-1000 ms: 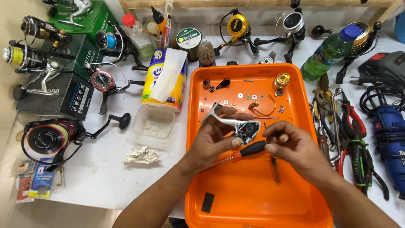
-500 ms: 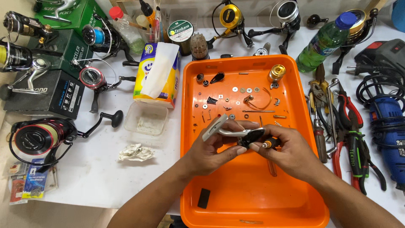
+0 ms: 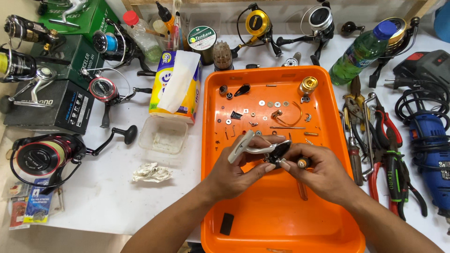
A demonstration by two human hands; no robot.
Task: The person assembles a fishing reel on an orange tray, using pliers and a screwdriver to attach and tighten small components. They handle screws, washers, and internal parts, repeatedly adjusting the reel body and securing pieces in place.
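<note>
Left hand (image 3: 236,171) is clamping the reel body (image 3: 255,149), its long axis pointing up-left; right hand (image 3: 321,171) is pinching a screwdriver (image 3: 302,163) over the orange tray (image 3: 281,225)

bright, even overhead light; soft shadows, mild glare on the orange tray (image 3: 328,220); sharp focus throughout.

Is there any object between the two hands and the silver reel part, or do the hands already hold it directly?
Nothing visible stands between them. The left hand grips the silver reel part directly above the orange tray, and the right hand touches its dark end while holding an orange-tipped tool. The small screws and washers lie farther back on the tray.
</note>
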